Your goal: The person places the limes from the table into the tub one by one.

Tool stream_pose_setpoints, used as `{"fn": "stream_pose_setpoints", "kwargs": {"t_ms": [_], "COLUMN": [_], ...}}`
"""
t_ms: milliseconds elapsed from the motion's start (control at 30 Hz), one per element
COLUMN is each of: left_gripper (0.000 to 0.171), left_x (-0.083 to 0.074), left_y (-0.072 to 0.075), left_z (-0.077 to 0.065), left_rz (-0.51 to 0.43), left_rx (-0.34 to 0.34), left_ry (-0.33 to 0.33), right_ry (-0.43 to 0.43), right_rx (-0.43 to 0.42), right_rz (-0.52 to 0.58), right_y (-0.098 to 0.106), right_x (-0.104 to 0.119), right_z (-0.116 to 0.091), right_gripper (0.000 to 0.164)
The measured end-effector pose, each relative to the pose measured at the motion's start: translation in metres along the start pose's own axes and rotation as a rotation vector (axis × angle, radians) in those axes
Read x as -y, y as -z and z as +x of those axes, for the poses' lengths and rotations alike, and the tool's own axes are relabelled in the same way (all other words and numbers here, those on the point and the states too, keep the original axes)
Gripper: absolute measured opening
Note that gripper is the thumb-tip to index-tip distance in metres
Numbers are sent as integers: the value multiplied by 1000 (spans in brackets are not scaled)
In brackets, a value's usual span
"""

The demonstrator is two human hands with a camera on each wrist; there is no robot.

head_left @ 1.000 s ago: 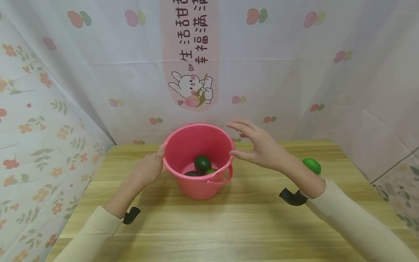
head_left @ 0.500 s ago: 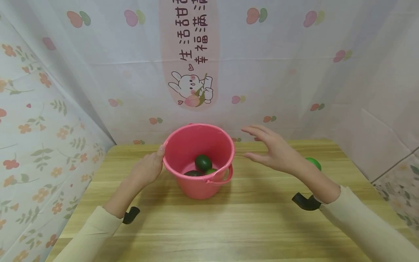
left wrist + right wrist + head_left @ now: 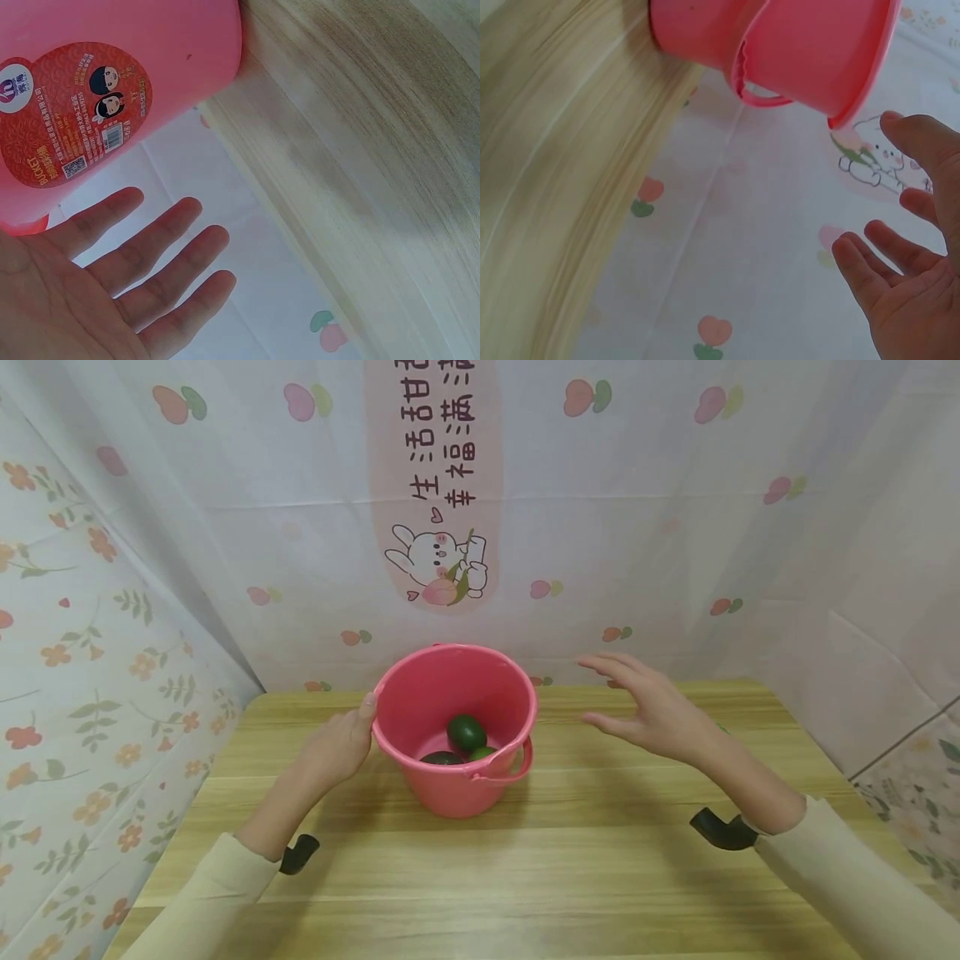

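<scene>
Right hand [image 3: 660,714] has drawn away from the bucket [image 3: 453,795] toward the right edge of the tabletop [image 3: 480,893]; its thumb and fingers stand apart, relaxed, holding nothing. Left hand [image 3: 337,747] stays at the bucket's left rim, thumb apparently touching it, its fingers straight in the left wrist view rather than curled round. That seems to leave any steadying to the left alone, with the bucket's mouth free on the right.

The bucket has not shifted: it stands upright near the tabletop's far edge, left of centre, handle [image 3: 517,772] hanging at its near right side. Inside lie a dark green fruit [image 3: 467,732] and others, partly hidden by the near rim. Toward the tabletop's far right corner, the right forearm now covers all but a sliver of a green thing [image 3: 722,727]. A curtain [image 3: 637,527] hangs behind the far edge.
</scene>
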State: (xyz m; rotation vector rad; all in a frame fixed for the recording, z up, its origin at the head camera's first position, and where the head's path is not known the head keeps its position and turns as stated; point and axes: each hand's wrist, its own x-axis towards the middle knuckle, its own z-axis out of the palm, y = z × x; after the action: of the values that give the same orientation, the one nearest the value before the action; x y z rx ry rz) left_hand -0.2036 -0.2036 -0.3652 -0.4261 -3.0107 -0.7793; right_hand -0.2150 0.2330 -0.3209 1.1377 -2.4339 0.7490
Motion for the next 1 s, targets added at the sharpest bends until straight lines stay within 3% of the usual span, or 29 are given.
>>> {"fn": "stream_pose_setpoints", "kwargs": {"t_ms": [1000], "left_gripper": [73], "left_x": [0], "left_y": [0], "left_z": [0], "left_rz": [-11], "left_rx": [10], "left_ry": [5], "right_ry": [-70], "right_rx": [18], "right_rz": [-97], "right_y": [17], "right_x": [-21], "right_z": [-42], "right_gripper": [74]}}
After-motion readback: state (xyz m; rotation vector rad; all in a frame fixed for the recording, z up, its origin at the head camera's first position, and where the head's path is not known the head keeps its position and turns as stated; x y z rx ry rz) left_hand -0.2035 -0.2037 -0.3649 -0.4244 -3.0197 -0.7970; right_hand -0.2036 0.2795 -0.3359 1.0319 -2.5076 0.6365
